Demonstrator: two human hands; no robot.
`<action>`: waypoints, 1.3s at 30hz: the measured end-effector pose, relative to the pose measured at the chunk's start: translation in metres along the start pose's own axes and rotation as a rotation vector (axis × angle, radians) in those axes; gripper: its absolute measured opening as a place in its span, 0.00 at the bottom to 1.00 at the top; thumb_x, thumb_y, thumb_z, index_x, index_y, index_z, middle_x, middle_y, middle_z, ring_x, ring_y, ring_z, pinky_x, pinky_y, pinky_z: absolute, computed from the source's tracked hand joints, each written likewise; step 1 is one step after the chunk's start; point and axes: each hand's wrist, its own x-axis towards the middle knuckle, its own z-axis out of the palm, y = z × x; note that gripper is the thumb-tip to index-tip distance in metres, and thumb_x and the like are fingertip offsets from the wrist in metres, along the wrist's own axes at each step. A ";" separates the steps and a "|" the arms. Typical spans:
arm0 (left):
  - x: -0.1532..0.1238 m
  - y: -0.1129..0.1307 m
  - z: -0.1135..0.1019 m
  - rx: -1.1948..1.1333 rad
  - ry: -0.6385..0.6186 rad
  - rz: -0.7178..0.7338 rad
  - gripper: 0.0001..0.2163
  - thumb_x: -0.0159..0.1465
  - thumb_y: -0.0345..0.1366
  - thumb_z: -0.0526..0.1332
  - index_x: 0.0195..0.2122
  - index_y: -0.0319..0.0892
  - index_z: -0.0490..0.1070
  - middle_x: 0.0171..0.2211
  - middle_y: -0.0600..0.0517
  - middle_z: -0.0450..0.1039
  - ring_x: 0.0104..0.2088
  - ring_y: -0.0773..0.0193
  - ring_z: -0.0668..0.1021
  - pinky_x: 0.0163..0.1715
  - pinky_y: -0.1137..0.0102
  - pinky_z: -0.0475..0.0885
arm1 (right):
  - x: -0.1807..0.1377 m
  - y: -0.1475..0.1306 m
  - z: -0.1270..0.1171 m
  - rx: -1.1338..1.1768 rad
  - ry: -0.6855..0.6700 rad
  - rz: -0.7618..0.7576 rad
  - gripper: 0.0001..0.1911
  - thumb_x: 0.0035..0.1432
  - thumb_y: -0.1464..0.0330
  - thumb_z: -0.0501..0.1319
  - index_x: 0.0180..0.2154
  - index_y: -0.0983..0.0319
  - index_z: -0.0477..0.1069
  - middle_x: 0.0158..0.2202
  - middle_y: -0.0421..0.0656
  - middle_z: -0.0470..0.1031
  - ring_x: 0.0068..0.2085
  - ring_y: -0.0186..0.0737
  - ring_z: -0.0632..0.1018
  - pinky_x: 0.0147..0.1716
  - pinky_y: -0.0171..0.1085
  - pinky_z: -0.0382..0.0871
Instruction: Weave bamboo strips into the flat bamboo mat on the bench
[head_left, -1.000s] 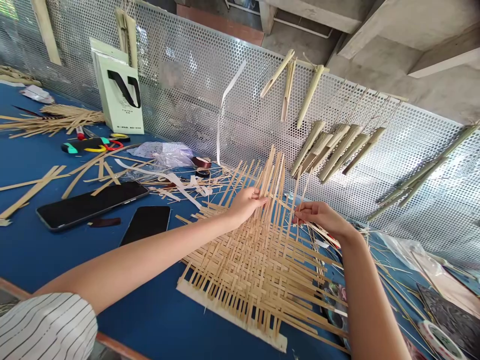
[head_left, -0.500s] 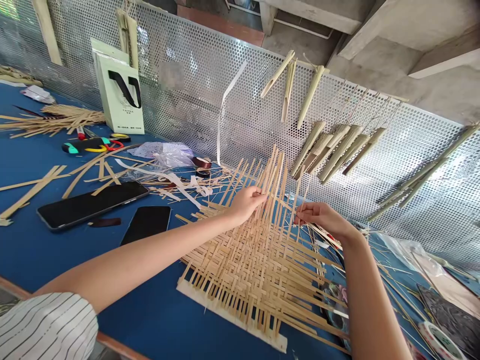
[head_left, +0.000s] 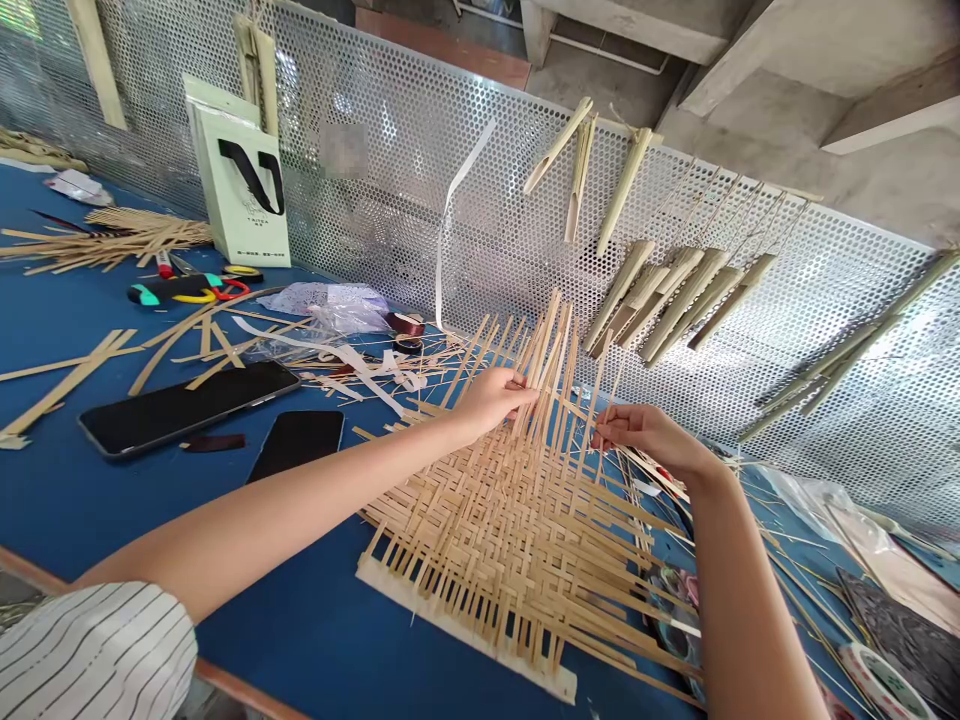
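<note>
A half-woven bamboo mat (head_left: 495, 510) lies on the blue table, its loose strip ends sticking out at the sides and the far edge. A pale band (head_left: 465, 630) runs along its near edge. My left hand (head_left: 495, 400) is closed round a bunch of raised bamboo strips (head_left: 551, 350) at the far side of the mat. To the right, my right hand (head_left: 630, 432) pinches a thin bamboo strip near the mat's far right corner. That strip runs leftward behind or among the raised ones; its exact path is hard to make out.
Two phones (head_left: 187, 410) lie left of the mat. Behind them are scissors (head_left: 217, 290), loose strips (head_left: 67, 385) and a pale green bag (head_left: 240, 185). A perforated metal screen (head_left: 375, 120) stands along the back. At the lower right is a roll of tape (head_left: 885, 680).
Both hands hold nearly the same pose and place. The whole view has shifted very slightly; the mat looks unchanged.
</note>
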 end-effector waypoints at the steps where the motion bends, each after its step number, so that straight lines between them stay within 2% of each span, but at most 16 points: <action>1: 0.000 0.000 0.000 -0.003 0.002 0.006 0.10 0.53 0.42 0.59 0.29 0.39 0.67 0.28 0.50 0.70 0.25 0.70 0.72 0.22 0.75 0.65 | 0.000 0.000 0.000 0.002 0.002 0.000 0.11 0.48 0.60 0.63 0.29 0.62 0.71 0.28 0.42 0.74 0.31 0.36 0.74 0.35 0.37 0.66; 5: 0.001 -0.001 -0.001 -0.008 -0.001 0.028 0.10 0.53 0.42 0.59 0.28 0.39 0.66 0.26 0.52 0.69 0.24 0.70 0.71 0.20 0.75 0.64 | 0.000 0.000 0.000 -0.006 -0.001 0.001 0.11 0.48 0.60 0.63 0.29 0.62 0.71 0.28 0.42 0.74 0.32 0.37 0.74 0.35 0.38 0.66; 9: 0.000 0.001 -0.005 0.022 -0.068 0.053 0.11 0.50 0.42 0.62 0.26 0.40 0.64 0.22 0.53 0.69 0.19 0.71 0.69 0.16 0.76 0.59 | 0.000 0.001 -0.001 -0.011 0.008 0.001 0.12 0.48 0.59 0.63 0.30 0.61 0.71 0.28 0.42 0.74 0.32 0.37 0.74 0.36 0.39 0.66; 13: 0.000 0.002 -0.008 0.051 -0.104 0.110 0.10 0.49 0.39 0.63 0.25 0.39 0.64 0.22 0.53 0.70 0.20 0.70 0.70 0.18 0.75 0.61 | 0.000 0.002 -0.002 -0.017 -0.013 -0.009 0.11 0.49 0.60 0.62 0.30 0.61 0.71 0.29 0.42 0.74 0.33 0.38 0.75 0.36 0.39 0.66; 18: 0.002 -0.001 -0.009 0.112 -0.093 0.143 0.09 0.50 0.39 0.62 0.23 0.39 0.64 0.19 0.53 0.69 0.19 0.70 0.71 0.18 0.74 0.61 | -0.001 0.001 -0.001 -0.008 -0.018 -0.019 0.11 0.50 0.60 0.62 0.30 0.62 0.70 0.29 0.43 0.74 0.32 0.37 0.74 0.36 0.38 0.66; 27: -0.001 -0.003 -0.006 0.246 -0.040 0.155 0.10 0.53 0.41 0.58 0.27 0.39 0.69 0.18 0.54 0.68 0.19 0.70 0.69 0.20 0.73 0.60 | -0.001 -0.002 0.001 -0.036 0.002 0.024 0.14 0.47 0.57 0.63 0.29 0.61 0.70 0.29 0.42 0.74 0.33 0.38 0.74 0.37 0.40 0.66; 39: -0.003 -0.004 -0.001 0.289 0.005 0.269 0.08 0.56 0.36 0.54 0.22 0.40 0.64 0.16 0.57 0.63 0.19 0.71 0.66 0.21 0.74 0.57 | -0.002 -0.001 -0.001 -0.025 0.000 -0.012 0.12 0.50 0.60 0.62 0.31 0.62 0.71 0.29 0.43 0.75 0.33 0.38 0.75 0.37 0.39 0.67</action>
